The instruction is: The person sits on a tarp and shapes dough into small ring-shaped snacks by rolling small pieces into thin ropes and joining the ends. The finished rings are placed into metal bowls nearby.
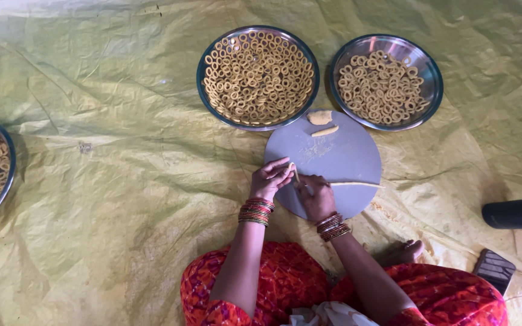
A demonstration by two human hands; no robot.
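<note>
Head view. Floor covered wall to wall by a crinkled yellow-green plastic sheet [110, 181], creased throughout, small dark speck left of centre. No bare floor visible.

On the sheet, centre: round grey board [339, 160], flat, dusted with crumbs near its upper middle. Small flattened dough lump [319, 117] at the board's top edge; short dough piece [325, 131] just below it. Thin rolled dough strand [354, 184] lying across the board's right half, reaching towards its right edge.

Beyond the board, touching or nearly touching its top edge: two round steel bowls. Left bowl [203, 60] packed with small dough rings; right bowl [433, 72] holding a smaller heap of the same rings. Third steel bowl [11, 151] cut by the left frame edge, also holding rings, well apart from the board.

Left hand [269, 179] at the board's lower left edge, fingers narrowed in a pinch on a short dough end [295, 173]. Right hand [316, 196] just beside it on the board, fingers curled down near the strand's left end; grip on the strand cannot be told. Red and gold bangles on both wrists.

Bottom: knees in red patterned cloth, a bare foot [407, 249] on the sheet. Right edge: black cylindrical object [518, 212]; below it a dark flat object [494, 268].
</note>
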